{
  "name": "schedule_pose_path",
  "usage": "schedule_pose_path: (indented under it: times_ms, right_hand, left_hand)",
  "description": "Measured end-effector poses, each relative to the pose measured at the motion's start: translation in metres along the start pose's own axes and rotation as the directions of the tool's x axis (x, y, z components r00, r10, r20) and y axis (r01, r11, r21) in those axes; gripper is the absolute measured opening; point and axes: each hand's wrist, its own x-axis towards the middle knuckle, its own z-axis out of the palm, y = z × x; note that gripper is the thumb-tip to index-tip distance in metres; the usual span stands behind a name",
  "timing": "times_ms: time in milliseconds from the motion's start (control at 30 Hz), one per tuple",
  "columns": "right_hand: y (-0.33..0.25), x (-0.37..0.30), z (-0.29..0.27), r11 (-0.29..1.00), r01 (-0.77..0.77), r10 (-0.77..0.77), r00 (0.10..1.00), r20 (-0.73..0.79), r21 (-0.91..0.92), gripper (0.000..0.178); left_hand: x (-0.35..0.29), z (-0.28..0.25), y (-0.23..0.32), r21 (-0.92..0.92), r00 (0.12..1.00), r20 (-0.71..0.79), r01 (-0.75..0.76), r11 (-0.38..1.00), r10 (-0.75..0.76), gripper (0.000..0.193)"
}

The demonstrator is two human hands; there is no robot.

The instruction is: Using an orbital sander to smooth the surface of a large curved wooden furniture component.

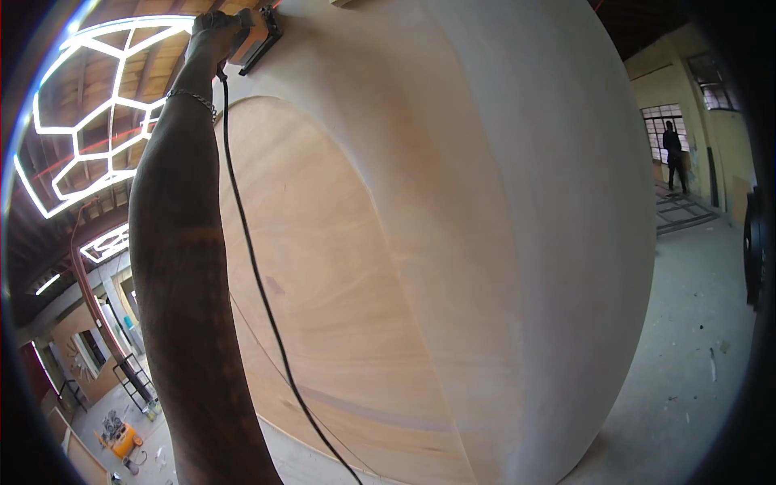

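My left arm reaches up along the left side of the view, a chain bracelet at its wrist. High up, my left hand (pixel 215 34) is closed around an orange-and-black power sander (pixel 257 39). The sander's black base is against or close to the upper part of a large panel (pixel 315 226); I cannot tell if they touch. Bare plywood with a curved border shows on the panel, with a smooth pale coating around it. A black power cord (pixel 257 267) hangs from the sander across the plywood. My right hand is not in view.
Bright hexagonal ceiling lights (pixel 113 105) glow at the upper left. An orange machine (pixel 123 440), perhaps a compressor, stands on the floor at lower left. Far right, a person (pixel 672 153) stands near a window. Metal frames (pixel 683 212) and small debris lie on the floor there.
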Motion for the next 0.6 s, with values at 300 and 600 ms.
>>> schedule_pose_path:
  times_ms: [300,600]
  right_hand:
    - [0.013,-0.022,0.004,0.998,-0.057,0.058,0.998,0.017,-0.007,0.013]
    - [0.003,-0.021,-0.004,1.000,-0.014,0.014,1.000,0.027,0.003,0.015]
  left_hand:
    - [-0.032,0.029,0.063,0.780,0.778,0.378,-0.559,0.280,0.502,0.035]
    - [0.041,0.048,0.043,0.797,0.725,0.380,-0.572,0.195,0.575,0.047]
